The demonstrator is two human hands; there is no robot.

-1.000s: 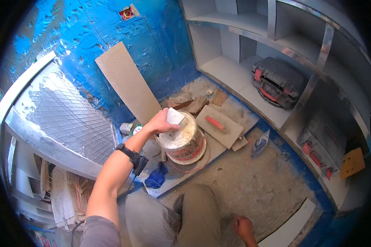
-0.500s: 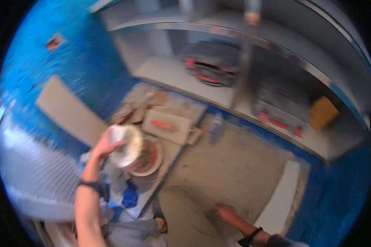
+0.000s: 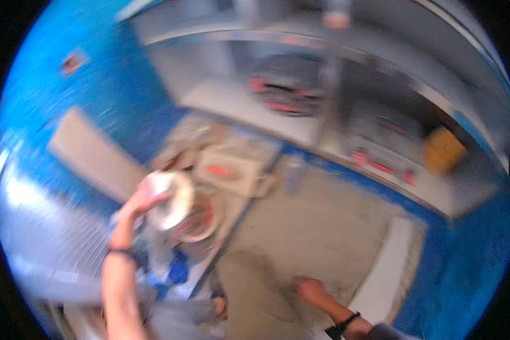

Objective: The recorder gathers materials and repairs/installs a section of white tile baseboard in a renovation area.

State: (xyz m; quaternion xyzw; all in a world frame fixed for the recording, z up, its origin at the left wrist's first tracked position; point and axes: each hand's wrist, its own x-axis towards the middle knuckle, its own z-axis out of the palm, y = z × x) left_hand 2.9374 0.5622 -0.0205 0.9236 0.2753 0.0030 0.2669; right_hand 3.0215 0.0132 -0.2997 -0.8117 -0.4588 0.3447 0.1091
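Note:
My left hand point(image 3: 144, 198) grips a white round tub point(image 3: 174, 199) by its side. The tub is tipped over, its pale round face toward the right, and what it contains is too blurred to make out. Below and right of it stands a round bucket point(image 3: 212, 226) with a pale rim and red and grey inside. My right hand point(image 3: 313, 292) is low over the beige floor point(image 3: 317, 226), beside a greyish-beige patch whose nature I cannot tell. Its fingers are smeared by motion, and I see nothing held.
Behind the bucket lies a pale flat board with a red handle point(image 3: 218, 170). A blue cloth or bag point(image 3: 178, 266) is near the bucket. A beige panel point(image 3: 93, 153) leans at the left wall. Grey shelves point(image 3: 232, 105) hold dark cases point(image 3: 286, 85) and a yellow block point(image 3: 443, 150).
The view has shifted slightly and grown blurrier. My left hand and the tub have moved very little; my right hand stays low over the floor.

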